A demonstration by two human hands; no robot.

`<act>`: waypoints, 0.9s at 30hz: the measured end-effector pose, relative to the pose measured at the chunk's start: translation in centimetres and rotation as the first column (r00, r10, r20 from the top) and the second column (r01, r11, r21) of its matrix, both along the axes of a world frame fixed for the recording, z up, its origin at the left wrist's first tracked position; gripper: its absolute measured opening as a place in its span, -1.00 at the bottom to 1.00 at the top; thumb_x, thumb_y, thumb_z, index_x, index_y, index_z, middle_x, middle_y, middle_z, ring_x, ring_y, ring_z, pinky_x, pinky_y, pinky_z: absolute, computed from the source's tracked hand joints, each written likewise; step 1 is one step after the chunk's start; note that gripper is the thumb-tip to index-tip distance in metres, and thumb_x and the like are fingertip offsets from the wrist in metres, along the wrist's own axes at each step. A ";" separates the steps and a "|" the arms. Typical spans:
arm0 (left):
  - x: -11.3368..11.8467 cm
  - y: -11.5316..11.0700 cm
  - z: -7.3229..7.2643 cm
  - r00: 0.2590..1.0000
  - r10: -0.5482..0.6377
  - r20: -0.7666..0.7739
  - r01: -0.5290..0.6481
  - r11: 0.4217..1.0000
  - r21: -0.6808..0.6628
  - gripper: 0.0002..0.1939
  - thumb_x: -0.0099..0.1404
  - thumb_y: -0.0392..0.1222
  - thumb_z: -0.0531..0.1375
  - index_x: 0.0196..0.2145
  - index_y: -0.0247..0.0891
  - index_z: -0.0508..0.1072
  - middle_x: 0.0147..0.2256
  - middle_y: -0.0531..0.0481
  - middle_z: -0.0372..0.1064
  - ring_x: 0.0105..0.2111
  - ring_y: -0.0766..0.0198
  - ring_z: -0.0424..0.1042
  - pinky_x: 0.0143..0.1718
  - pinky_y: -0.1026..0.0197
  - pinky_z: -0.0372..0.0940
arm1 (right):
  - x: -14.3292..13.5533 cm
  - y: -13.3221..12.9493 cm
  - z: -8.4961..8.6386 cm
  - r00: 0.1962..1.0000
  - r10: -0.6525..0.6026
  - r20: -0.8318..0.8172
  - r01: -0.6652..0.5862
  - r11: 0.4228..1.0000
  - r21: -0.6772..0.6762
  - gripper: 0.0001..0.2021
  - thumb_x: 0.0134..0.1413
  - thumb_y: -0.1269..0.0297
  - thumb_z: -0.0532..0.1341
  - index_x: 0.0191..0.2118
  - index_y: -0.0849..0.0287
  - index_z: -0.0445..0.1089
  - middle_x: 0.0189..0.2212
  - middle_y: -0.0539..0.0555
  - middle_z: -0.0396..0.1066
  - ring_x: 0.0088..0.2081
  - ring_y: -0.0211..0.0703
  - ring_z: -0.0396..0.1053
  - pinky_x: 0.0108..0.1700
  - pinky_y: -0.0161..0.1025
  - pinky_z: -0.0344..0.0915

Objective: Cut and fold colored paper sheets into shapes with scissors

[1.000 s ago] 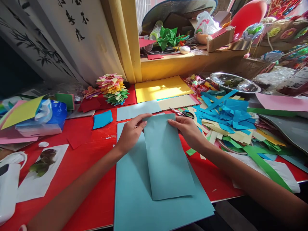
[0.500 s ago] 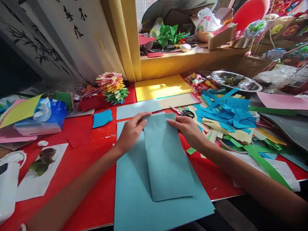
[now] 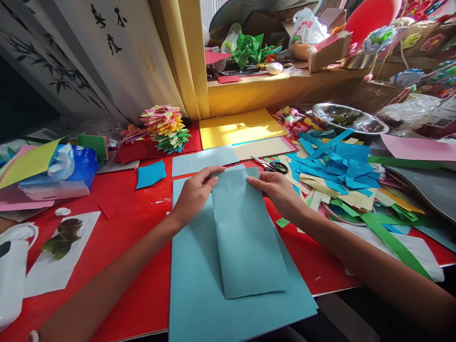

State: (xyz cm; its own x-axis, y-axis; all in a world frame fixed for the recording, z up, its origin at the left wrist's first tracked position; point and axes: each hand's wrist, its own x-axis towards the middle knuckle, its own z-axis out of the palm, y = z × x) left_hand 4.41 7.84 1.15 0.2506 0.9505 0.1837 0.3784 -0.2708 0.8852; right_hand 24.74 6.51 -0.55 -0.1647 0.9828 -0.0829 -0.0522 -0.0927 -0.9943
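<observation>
A narrow piece of blue-green paper [image 3: 249, 237], apparently folded, is held by its far end between my two hands. My left hand [image 3: 195, 195] pinches the far left corner between thumb and fingers. At the far right corner, my right hand [image 3: 276, 190] grips it with the thumb on top. Beneath it lie larger blue-green sheets [image 3: 192, 299], reaching past the table's near edge. Black-handled scissors [image 3: 278, 167] rest just beyond my right hand. A small stack of blue paper pieces [image 3: 151, 175] lies left of my left hand.
Blue, cream and green paper strips [image 3: 338, 171] heap up on the right, before a metal bowl [image 3: 351, 118]. A layered paper ornament [image 3: 166, 127] and yellow paper [image 3: 242, 128] stand at the back. On the left are a tissue pack [image 3: 67, 173] and a white device [image 3: 12, 280] on the red table [image 3: 135, 266].
Both hands keep the same hold on the blue-green paper, which has hardly moved. The view has shifted very slightly.
</observation>
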 end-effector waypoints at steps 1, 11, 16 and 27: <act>0.0 0.0 0.0 1.000 -0.003 0.005 0.003 1.000 -0.002 -0.70 0.28 -0.14 0.05 -0.07 -0.16 0.43 -0.09 0.03 0.39 -0.16 0.25 0.33 -0.15 0.27 0.20 | 0.0 0.0 0.0 1.000 0.001 -0.004 -0.001 1.000 0.001 -0.61 -0.12 -0.06 0.29 -0.55 0.20 0.28 -0.56 -0.01 0.24 -0.52 -0.29 0.20 -0.48 -0.32 0.15; 0.2 -0.3 0.3 0.986 -0.101 -0.132 0.115 0.988 0.102 -0.73 0.28 -0.11 0.08 -0.08 -0.13 0.41 -0.08 0.03 0.33 -0.05 0.26 0.29 -0.09 0.30 0.18 | -1.1 -0.7 0.5 0.994 -0.022 0.111 0.023 1.000 -0.006 -0.61 -0.18 -0.07 0.31 -0.55 0.18 0.29 -0.56 0.03 0.30 -0.49 -0.21 0.26 -0.50 -0.30 0.17; 0.3 -0.5 0.5 0.986 -0.089 -0.143 0.108 0.986 0.130 -0.79 0.26 -0.10 0.10 -0.18 -0.16 0.41 -0.16 0.01 0.35 -0.12 0.25 0.32 -0.11 0.26 0.19 | -1.4 -1.1 0.6 0.981 -0.065 0.181 0.059 0.997 0.039 -0.58 -0.19 -0.09 0.31 -0.59 0.17 0.24 -0.61 0.03 0.26 -0.49 -0.20 0.25 -0.54 -0.31 0.13; -0.2 0.3 0.8 0.991 -0.020 -0.133 0.006 0.995 -0.104 -0.70 0.16 0.06 0.16 -0.46 -0.22 0.23 -0.47 0.12 0.21 -0.45 0.37 0.19 -0.43 0.30 0.08 | -1.5 -1.1 0.2 0.978 -0.083 0.194 0.078 0.996 0.036 -0.60 -0.07 -0.02 0.24 -0.57 0.17 0.13 -0.62 -0.07 0.10 -0.58 -0.35 0.06 -0.58 -0.35 -0.03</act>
